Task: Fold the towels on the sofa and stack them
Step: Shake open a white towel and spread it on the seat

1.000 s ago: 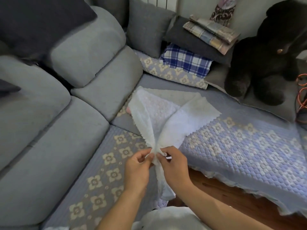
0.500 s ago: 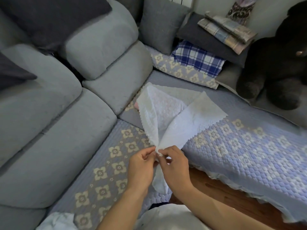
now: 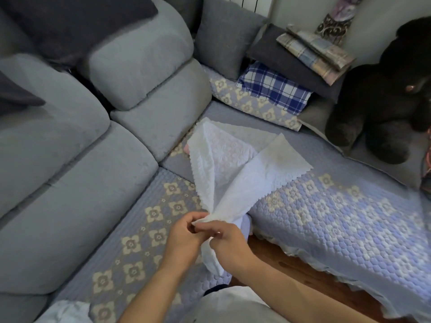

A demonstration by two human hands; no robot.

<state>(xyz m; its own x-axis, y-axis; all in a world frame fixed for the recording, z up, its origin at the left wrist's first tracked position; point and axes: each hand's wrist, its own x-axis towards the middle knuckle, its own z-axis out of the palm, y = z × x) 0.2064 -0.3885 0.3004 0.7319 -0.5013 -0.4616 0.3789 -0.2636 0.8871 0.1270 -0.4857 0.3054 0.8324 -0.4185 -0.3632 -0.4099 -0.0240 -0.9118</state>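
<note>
A white embossed towel [image 3: 235, 169] with a zigzag edge lies spread over the sofa's corner seat, bunched to a point at its near end. My left hand [image 3: 184, 236] pinches that gathered point between thumb and fingers. My right hand [image 3: 229, 241] grips the same bunch just below, and a tail of the towel hangs down between my hands. Something pink peeks out at the towel's far left edge. Another pale cloth [image 3: 63, 311] shows at the bottom left on the seat cover.
The grey sofa [image 3: 77, 173] wraps round the left and back, with a quilted flowered cover [image 3: 326, 217] on the seats. At the back right lie a blue plaid cloth [image 3: 272, 87], stacked cushions with folded checked fabric [image 3: 314, 52], and a big black plush toy [image 3: 391, 89]. Wooden floor [image 3: 298, 269] shows below.
The view has shifted a little to the left. My right hand has slid lower on the bunched towel end, and my left hand still pinches the point.
</note>
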